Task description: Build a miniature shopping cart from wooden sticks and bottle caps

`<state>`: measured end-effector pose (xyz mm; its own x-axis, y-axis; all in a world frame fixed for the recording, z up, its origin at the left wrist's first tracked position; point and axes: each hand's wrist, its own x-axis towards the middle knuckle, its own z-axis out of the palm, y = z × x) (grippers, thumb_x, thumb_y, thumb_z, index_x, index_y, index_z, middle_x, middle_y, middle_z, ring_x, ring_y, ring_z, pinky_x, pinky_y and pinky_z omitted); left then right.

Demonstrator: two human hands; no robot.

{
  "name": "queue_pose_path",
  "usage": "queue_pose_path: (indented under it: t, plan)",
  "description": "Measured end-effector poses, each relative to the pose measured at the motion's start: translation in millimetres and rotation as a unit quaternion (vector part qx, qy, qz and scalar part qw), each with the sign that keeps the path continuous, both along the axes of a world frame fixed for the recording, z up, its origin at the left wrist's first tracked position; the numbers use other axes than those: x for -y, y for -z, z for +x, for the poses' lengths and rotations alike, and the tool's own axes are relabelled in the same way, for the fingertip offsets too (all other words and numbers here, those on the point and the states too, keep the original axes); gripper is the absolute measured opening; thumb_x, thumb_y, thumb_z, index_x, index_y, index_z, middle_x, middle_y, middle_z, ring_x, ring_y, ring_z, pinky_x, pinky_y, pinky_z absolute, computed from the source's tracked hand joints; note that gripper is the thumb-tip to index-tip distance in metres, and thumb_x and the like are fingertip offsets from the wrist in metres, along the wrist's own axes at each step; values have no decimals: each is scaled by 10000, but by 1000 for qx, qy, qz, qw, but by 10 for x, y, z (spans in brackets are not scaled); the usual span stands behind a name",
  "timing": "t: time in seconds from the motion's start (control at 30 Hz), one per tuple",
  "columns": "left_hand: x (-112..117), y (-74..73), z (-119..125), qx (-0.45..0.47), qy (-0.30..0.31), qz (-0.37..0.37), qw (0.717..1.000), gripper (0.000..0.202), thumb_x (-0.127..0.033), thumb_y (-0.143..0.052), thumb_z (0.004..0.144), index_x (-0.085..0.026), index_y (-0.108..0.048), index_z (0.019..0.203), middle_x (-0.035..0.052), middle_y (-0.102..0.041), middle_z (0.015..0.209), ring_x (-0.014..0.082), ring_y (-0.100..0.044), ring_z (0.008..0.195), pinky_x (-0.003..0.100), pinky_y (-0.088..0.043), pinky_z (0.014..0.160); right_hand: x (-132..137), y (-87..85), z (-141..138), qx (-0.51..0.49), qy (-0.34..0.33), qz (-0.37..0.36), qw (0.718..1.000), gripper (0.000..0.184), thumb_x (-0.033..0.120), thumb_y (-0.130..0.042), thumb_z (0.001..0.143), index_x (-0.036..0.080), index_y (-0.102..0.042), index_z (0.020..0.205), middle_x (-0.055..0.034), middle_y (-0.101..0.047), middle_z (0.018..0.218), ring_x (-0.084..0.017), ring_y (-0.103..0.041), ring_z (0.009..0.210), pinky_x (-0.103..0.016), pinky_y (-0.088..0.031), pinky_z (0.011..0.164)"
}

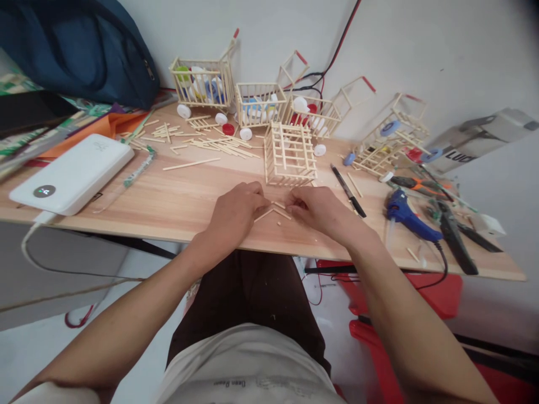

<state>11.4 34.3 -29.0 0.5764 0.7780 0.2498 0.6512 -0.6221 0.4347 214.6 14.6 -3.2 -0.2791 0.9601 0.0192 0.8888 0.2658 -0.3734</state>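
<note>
Near the front edge of the smooth, wood-grained tabletop (189,210), the left hand (241,210) and the right hand (316,209) are around thin, straight, pale wooden sticks (282,214), lying between them. Room is open leftward; behind, a box-shaped wooden lattice cage (290,154) limits it. Fingers of both hands are curled; whether they clamp any stick, I cannot tell.

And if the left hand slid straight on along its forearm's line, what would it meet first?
The left hand would probably meet the wooden basket first, around its near left corner, though depth is unclear.
</note>
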Motion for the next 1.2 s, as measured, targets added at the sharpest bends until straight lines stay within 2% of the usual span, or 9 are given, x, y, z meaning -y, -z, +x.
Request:
queue_pose_path:
  t: [0.3,0.47,0.6,0.87,1.2]
  plan:
    - [-5,13,8,-8,-3,14,1000,266,-296,-495,923,-219,-746,878,36,-674,924,193,-578,870,296,-367,665,-107,-74,4,19,-52,-43,998,135,86,-463,679,190,-474,595,30,-481,574,-112,-413,554,-242,-283,549]
    - [-13,18,-2,-5,9,12,1000,266,-296,-501,919,-217,-750,866,36,-674,920,191,-579,878,291,-365,675,-176,-119,21,8,-57,-84,995,104,100,-469,662,182,-526,629,22,-518,612,-116,-449,586,-237,-306,562]
    - [-24,6,-15,-4,27,9,1000,293,-310,-488,929,-214,-758,867,40,-664,899,184,-584,868,289,-367,685,-212,-163,12,18,-69,-123,990,101,102,-474,662,185,-519,626,27,-496,594,-111,-417,568,-240,-303,555]
    - [-33,-11,-24,0,31,1,1000,286,-314,-497,926,-211,-759,879,40,-663,889,186,-587,880,285,-367,676,-197,-105,7,25,-59,-87,994,118,86,-463,655,185,-523,632,21,-510,614,-116,-444,585,-238,-304,561]
    - [-30,-6,-41,3,39,14,999,306,-337,-485,932,-211,-750,843,41,-651,871,178,-585,832,284,-350,641,-220,-105,-18,25,-54,-92,994,125,75,-473,646,181,-536,627,21,-508,605,-116,-445,584,-234,-303,555]
